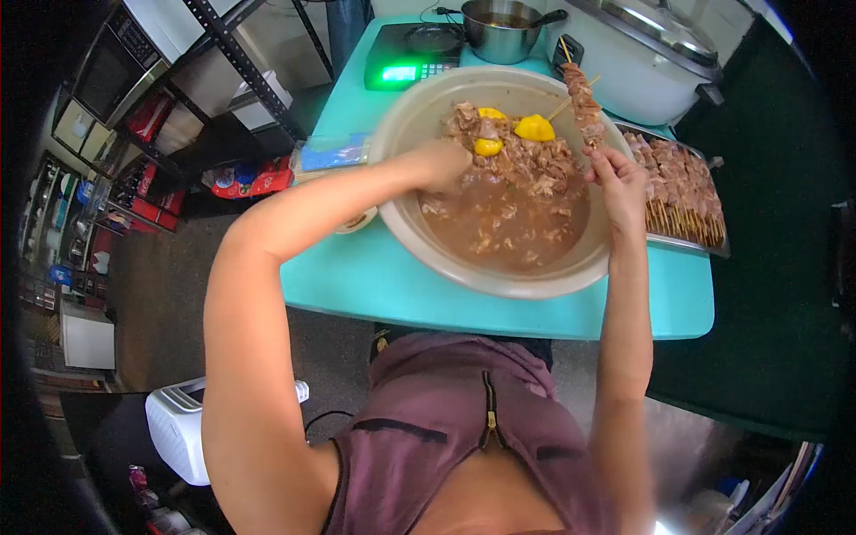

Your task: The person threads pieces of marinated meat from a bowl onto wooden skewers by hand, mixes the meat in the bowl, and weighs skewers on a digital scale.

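A large beige basin (486,283) holds raw meat pieces (535,169) in brownish liquid. Several yellow pieces, which look like squeezed lemon halves (535,128), lie on the meat. My left hand (446,167) reaches over the basin's left side, its fingers hidden down at the meat. At the right rim, my right hand (617,178) pinches the lower end of a meat skewer (584,105), held upright with its bare tip on top. Another thin stick (560,109) slants up out of the basin. Beside it, a metal tray (711,245) carries rows of finished skewers (673,183).
On the turquoise table (374,303) stand a lit digital scale (412,71), a steel pot (501,34) and a big white lidded cooker (637,67). A plastic packet (332,153) lies left of the basin. Black shelving (241,67) rises at left; a white toaster (178,428) sits behind.
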Demonstrator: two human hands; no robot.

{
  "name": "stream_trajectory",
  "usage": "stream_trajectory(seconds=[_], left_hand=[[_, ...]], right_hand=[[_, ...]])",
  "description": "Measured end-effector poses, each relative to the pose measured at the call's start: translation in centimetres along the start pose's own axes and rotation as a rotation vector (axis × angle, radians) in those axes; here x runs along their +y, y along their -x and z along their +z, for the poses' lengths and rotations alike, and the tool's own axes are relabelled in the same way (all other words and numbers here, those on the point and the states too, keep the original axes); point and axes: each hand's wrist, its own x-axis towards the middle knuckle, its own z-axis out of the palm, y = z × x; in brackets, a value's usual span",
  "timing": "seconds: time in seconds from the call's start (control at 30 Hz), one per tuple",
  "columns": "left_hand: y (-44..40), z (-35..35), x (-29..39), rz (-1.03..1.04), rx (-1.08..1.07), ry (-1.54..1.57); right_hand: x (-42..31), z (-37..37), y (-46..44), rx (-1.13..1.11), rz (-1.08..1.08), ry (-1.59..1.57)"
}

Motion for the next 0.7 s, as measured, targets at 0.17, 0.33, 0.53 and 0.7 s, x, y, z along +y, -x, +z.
stream_trajectory(seconds=[0.17,0.33,0.53,0.7], left_hand=[[-1.0,-1.3,-3.1,0.055,-0.035,0.370],[-0.2,-2.6,-3.8,-0.096,-0.115,0.796],[-1.0,-2.0,-3.5,0.023,-0.068,0.574],[-0.5,-3.5,-1.7,-0.114,-0.142,0.556]], right_hand=[[-0.1,0.0,-0.1,0.006,0.012,0.003],[-0.1,0.1,-0.1,-0.015,0.033,-0.006],[-1.1,0.2,0.4,-0.016,0.026,-0.018],[-0.8,0.2,0.3,0.027,0.048,0.021]])
